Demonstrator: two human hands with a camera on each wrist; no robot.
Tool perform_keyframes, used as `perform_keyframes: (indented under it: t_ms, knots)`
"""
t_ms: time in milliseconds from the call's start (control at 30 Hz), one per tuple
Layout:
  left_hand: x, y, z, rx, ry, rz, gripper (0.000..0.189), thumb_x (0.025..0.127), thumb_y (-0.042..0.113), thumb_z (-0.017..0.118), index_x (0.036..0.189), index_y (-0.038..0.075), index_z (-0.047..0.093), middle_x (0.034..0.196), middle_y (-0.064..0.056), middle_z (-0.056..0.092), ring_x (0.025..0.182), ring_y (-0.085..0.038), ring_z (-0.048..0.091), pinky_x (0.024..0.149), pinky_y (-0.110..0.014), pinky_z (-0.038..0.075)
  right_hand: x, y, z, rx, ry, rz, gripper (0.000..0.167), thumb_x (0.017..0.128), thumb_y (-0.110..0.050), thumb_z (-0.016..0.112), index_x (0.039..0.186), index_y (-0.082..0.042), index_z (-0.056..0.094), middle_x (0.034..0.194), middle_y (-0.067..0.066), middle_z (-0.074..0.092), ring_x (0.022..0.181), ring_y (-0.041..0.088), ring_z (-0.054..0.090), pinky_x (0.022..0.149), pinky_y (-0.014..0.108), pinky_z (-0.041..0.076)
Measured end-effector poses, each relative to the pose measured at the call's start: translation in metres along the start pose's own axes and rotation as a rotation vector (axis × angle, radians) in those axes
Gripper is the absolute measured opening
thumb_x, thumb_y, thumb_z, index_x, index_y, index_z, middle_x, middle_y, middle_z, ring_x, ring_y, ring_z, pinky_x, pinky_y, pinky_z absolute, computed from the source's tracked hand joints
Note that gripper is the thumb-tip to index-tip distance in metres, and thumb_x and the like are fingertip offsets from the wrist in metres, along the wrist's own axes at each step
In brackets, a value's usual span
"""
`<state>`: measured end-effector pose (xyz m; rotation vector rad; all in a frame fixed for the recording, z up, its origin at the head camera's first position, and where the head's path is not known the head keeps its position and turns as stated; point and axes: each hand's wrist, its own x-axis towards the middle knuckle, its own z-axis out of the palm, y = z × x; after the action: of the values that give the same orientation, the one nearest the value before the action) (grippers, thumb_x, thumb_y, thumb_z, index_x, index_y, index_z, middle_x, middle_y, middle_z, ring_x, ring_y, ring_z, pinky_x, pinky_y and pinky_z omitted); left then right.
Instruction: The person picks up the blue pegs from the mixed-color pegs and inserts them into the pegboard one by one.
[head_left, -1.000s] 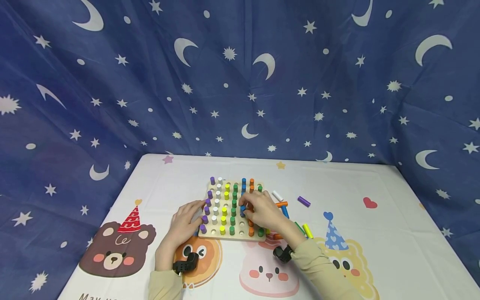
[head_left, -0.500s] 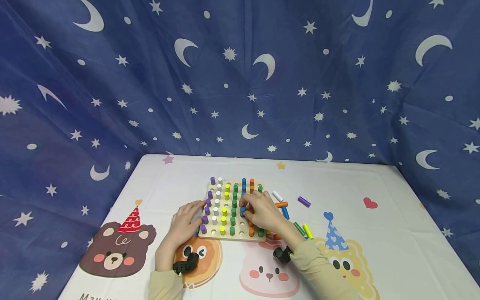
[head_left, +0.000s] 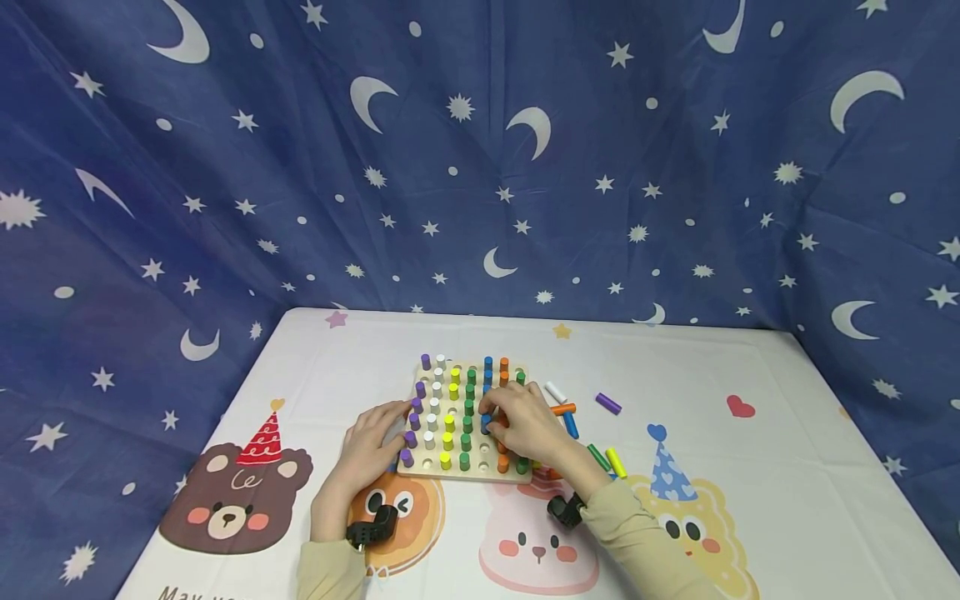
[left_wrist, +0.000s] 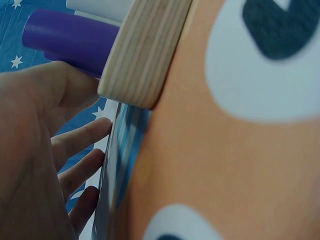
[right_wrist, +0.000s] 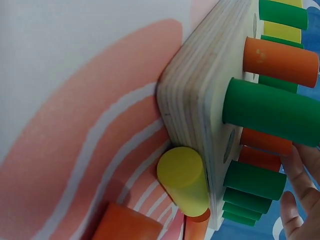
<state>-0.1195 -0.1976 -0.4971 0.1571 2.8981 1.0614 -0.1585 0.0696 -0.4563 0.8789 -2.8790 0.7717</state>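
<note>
Blue peg [head_left: 485,424], one: upright on the pegboard, right of centre, between thumb and fingertips of the right hand [head_left: 527,421]. Whether it is fully seated we cannot tell. We judge it light, rigid, probably painted wood, smooth enough to slip or twist, hardly fragile. Best hold, in our view: the upper shaft, pinched from opposite sides, clear of its neighbours.

Pegboard [head_left: 465,477], one: pale layered wood, drilled, flat on the desk [head_left: 697,367]. We take it for stiff and moderately light, best steadied by its thick edge.

Standing pegs, by column from the left: purple pegs [head_left: 414,422], white pegs [head_left: 434,406], yellow pegs [head_left: 448,422], green pegs [head_left: 467,425], then blue, orange and, at the right edge, further green.

Left hand [head_left: 369,446], one: loosely extended, gripping nothing, resting against the board's left edge.

Loose stock, right of the board: white peg [head_left: 556,392], purple peg [head_left: 608,403], orange peg [head_left: 563,409] meeting a second blue one, green peg [head_left: 598,456] near a yellow peg [head_left: 617,462].

Backdrop [head_left: 480,167], one: navy cloth, moons and stars, beyond the desk's far edge.
</note>
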Motion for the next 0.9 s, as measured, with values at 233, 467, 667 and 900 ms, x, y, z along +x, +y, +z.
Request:
perform_keyframes:
  t_ms: [233, 467, 667, 900]
  knots:
    - [0.000, 0.000, 0.000, -0.001, 0.000, 0.000, 0.049, 0.095, 0.020, 0.052, 0.144, 0.017, 0.045, 0.148, -0.007, 0.044, 0.141, -0.033, 0.028, 0.112, -0.061, 0.018, -0.001, 0.001, 0.000, 0.003, 0.005, -0.003, 0.020, 0.081, -0.013, 0.074, 0.098, -0.019, 0.068, 0.092, -0.010, 0.069, 0.087, 0.009, 0.052, 0.081, 0.029, 0.032]
    - [-0.001, 0.002, 0.000, 0.001, 0.014, 0.012, 0.049, 0.095, 0.020, 0.052, 0.143, 0.017, 0.046, 0.148, -0.009, 0.044, 0.141, -0.035, 0.028, 0.111, -0.062, 0.018, -0.004, 0.001, -0.001, 0.019, 0.033, 0.010, 0.017, 0.081, -0.013, 0.074, 0.095, -0.020, 0.068, 0.090, -0.010, 0.069, 0.083, 0.007, 0.049, 0.080, 0.027, 0.032]
    - [0.000, 0.002, 0.000, 0.009, -0.005, -0.004, 0.049, 0.096, 0.021, 0.052, 0.144, 0.018, 0.045, 0.149, -0.008, 0.042, 0.142, -0.034, 0.028, 0.112, -0.062, 0.017, -0.010, 0.003, -0.005, 0.046, 0.060, 0.008, 0.013, 0.084, -0.014, 0.073, 0.096, -0.019, 0.069, 0.093, -0.009, 0.070, 0.088, 0.007, 0.054, 0.082, 0.029, 0.037]
    - [0.001, 0.001, 0.000, 0.008, -0.020, -0.020, 0.050, 0.096, 0.022, 0.051, 0.146, 0.019, 0.042, 0.150, -0.007, 0.041, 0.142, -0.033, 0.026, 0.113, -0.061, 0.016, -0.019, 0.007, -0.015, 0.084, 0.074, 0.027, 0.013, 0.084, -0.015, 0.072, 0.096, -0.018, 0.069, 0.092, -0.007, 0.071, 0.089, 0.011, 0.057, 0.095, 0.045, 0.042]
